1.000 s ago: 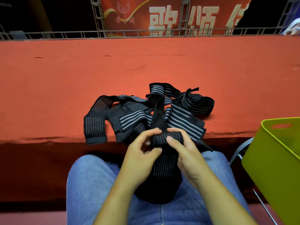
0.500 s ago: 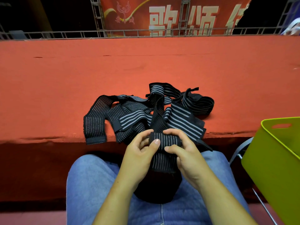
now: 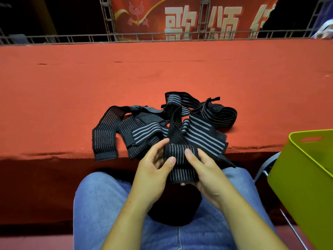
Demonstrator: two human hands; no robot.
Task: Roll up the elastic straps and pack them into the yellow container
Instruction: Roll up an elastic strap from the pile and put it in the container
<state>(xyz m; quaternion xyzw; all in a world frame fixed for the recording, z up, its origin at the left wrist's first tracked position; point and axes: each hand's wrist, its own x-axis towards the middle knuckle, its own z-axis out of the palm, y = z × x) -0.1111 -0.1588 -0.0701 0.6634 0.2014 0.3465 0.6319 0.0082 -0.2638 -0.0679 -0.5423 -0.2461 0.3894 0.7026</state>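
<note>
Rolling step under way: left hand [image 3: 153, 170] and right hand [image 3: 203, 170] both pinch the striped elastic strap [image 3: 181, 159] over the lap, next wants tighter turns before the yellow container [image 3: 302, 170] at right.

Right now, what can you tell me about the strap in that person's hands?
The strap is a black, stretchy-looking woven band with thin pale lengthwise stripes. Its near end is folded over, held above the lap. The left hand and right hand pinch it from either side, thumbs in front. Its far part runs up into the pile on the red table.
</note>
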